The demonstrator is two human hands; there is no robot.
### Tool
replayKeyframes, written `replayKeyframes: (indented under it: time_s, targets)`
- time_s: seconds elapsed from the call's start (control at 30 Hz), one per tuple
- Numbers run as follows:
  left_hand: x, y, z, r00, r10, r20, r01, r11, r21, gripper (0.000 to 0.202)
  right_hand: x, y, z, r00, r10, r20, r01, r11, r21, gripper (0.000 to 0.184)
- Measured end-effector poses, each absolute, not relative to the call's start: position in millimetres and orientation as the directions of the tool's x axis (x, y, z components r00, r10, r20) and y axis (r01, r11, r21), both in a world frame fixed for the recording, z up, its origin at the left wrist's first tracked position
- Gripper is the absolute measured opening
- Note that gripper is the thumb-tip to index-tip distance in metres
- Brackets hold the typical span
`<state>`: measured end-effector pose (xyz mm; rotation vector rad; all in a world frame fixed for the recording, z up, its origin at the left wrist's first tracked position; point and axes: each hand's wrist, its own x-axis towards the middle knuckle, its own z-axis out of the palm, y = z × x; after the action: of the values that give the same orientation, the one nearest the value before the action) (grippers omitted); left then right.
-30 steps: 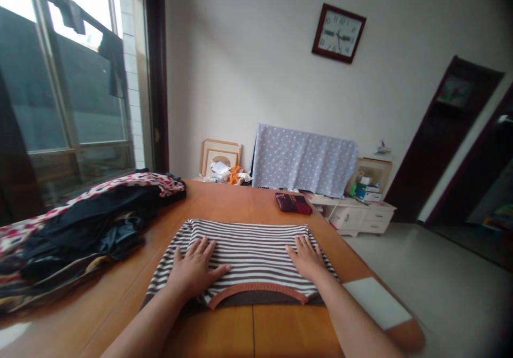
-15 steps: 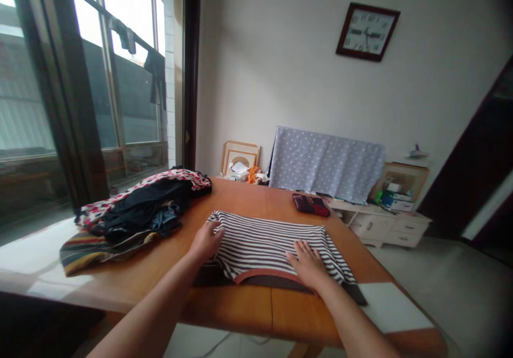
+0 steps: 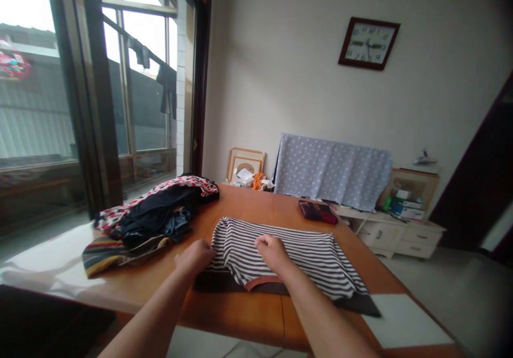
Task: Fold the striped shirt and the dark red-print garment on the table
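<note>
A black-and-white striped shirt (image 3: 304, 256) with a rust-coloured ribbed neckline lies spread on the wooden table (image 3: 256, 203), its neckline towards me. Under its near edge shows a flat dark grey piece (image 3: 360, 305); I cannot tell if it belongs to the shirt. My left hand (image 3: 196, 256) is at the shirt's left edge, fingers closed on the striped cloth there, the fingertips partly hidden. Over the shirt's middle is my right hand (image 3: 273, 252), its fingers curled in and pressed together, with no cloth visibly lifted in them.
A heap of clothes (image 3: 160, 213) lies on the table's left side. A folded dark red garment (image 3: 317, 211) sits at the far right. Near the right corner is a white sheet (image 3: 406, 320). Beyond stand a cloth-covered object (image 3: 332, 171) and a white cabinet (image 3: 417, 235).
My right hand has moved left from the shirt's right part to its middle, and its spread fingers have curled in. My left hand stays by the left edge, slightly lower. The view has shifted.
</note>
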<state>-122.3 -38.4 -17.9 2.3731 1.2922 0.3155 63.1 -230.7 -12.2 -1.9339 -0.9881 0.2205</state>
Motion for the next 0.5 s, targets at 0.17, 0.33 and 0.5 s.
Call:
replayKeyframes:
  time_s: [0.17,0.33,0.5]
  targets:
    - [-122.1,-55.5,-18.4,0.577,0.815,0.045,0.69,-0.516,0.507,0.031,41.3,-175.2,3.3,0.675,0.73,0.111,0.488,-0.328,-0.809,0.027]
    - [-125.8,-74.7,-19.0,0.598,0.8,0.047,0.677,-0.536,0.504,0.046,23.3,-131.9,9.0,0.676,0.731,0.088,0.523,-0.393,-0.756,0.033]
    - [-135.0,-84.5,-17.2,0.656,0.746,0.112,0.593,-0.602,0.535,0.042,3.1,-98.8,9.2,0.651,0.758,0.049,0.635,-0.508,-0.583,0.055]
